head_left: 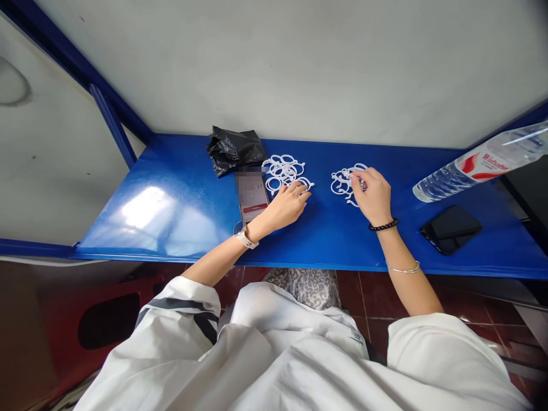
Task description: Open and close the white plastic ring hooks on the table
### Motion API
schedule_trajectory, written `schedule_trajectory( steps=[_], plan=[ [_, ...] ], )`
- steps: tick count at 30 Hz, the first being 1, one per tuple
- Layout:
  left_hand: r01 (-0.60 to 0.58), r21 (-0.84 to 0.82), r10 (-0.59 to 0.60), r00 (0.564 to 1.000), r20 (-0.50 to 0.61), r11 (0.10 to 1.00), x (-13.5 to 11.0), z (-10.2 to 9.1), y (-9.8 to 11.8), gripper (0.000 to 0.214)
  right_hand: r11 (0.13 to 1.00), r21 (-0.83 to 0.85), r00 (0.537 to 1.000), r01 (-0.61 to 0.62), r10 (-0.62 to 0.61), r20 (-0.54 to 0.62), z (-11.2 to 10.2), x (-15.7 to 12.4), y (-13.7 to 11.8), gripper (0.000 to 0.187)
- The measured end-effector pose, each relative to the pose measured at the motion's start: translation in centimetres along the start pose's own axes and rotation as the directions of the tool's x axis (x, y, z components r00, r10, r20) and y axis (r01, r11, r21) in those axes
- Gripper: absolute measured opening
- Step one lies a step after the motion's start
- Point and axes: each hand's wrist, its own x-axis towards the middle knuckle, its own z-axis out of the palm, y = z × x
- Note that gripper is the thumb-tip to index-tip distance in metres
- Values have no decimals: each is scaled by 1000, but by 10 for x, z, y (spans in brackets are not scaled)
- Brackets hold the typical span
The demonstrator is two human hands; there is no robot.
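Observation:
Two groups of white plastic rings with small knobs lie on a blue table. The left pile of rings (285, 166) sits right of a phone, its rings overlapping. My left hand (287, 204) reaches over its near edge, fingers bent, slightly apart and touching the rings; the thumb is hidden. The smaller right group of rings (341, 184) lies under and beside my right hand (373, 194). Thumb and forefinger of that hand are pinched together on a white ring at this group. The fingers partly cover it.
A crumpled black plastic bag (237, 149) lies behind the lit phone (252, 197). At the right, a clear water bottle (475, 165) stands near a dark phone (451, 228). A pale wall (299, 68) rises behind the blue table (334, 245).

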Motion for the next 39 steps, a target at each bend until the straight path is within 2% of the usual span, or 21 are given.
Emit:
schedule_trajectory(
  steps=[3, 7, 11, 15, 17, 20, 22, 25, 26, 27, 30, 31, 32, 33, 34, 37, 39],
  plan=[
    [0, 106, -5, 999, 47, 994, 0, 2, 1, 37, 983, -177, 997, 39, -27, 70, 5, -2, 6, 27],
    [-1, 175, -6, 999, 41, 985, 0, 0, 1, 39, 973, -221, 993, 66, -42, 112, 6, -3, 2, 30],
    [-2, 163, -4, 999, 38, 987, 1, -2, 2, 27, 985, -58, 972, 162, -149, 182, 8, -5, -9, 29],
    [32, 106, -34, 999, 22, 994, 3, 0, -1, 21, 952, 131, 899, 277, -305, 316, 17, -12, -22, 27],
    [24, -5, -24, 999, -26, 1000, 3, 2, -2, 20, 933, 201, 863, 297, -353, 363, 21, -16, -26, 28],
    [-9, -311, -29, 993, -116, 950, 3, 0, -2, 17, 915, 304, 844, 266, -373, 385, 24, -19, -30, 31],
    [-11, -546, -63, 991, -117, 838, 2, -6, 0, 19, 896, 389, 857, 213, -362, 365, 23, -18, -32, 25],
    [39, -804, -59, 998, 5, 594, 1, -16, 4, 32, 844, 530, 869, 77, -318, 379, 18, -16, -35, 29],
    [70, -849, -39, 998, 58, 524, 0, -19, 6, 37, 817, 577, 847, 4, -310, 432, 17, -16, -36, 34],
    [107, -875, -8, 993, 117, 473, 0, -23, 7, 43, 783, 617, 803, -78, -317, 504, 15, -17, -37, 38],
    [228, -884, 137, 942, 306, 408, -1, -31, 10, 58, 693, 651, 590, -310, -396, 703, 11, -20, -42, 47],
    [252, -880, 179, 921, 346, 403, -1, -33, 11, 62, 669, 647, 535, -365, -418, 734, 11, -22, -43, 49],
    [262, -880, 205, 909, 363, 397, -1, -35, 12, 65, 641, 650, 506, -408, -434, 745, 11, -24, -45, 52],
    [258, -886, 215, 909, 358, 386, -1, -37, 13, 68, 607, 661, 505, -442, -440, 742, 12, -25, -46, 56],
    [241, -898, 211, 919, 333, 368, -1, -37, 14, 69, 567, 680, 529, -465, -437, 727, 13, -27, -48, 60],
    [165, -952, 166, 963, 212, 259, -1, -35, 19, 70, 445, 756, 662, -480, -382, 645, 17, -28, -51, 69],
    [117, -980, 148, 979, 141, 161, -1, -30, 22, 69, 373, 794, 724, -479, -344, 598, 19, -28, -53, 73]
  ],
)
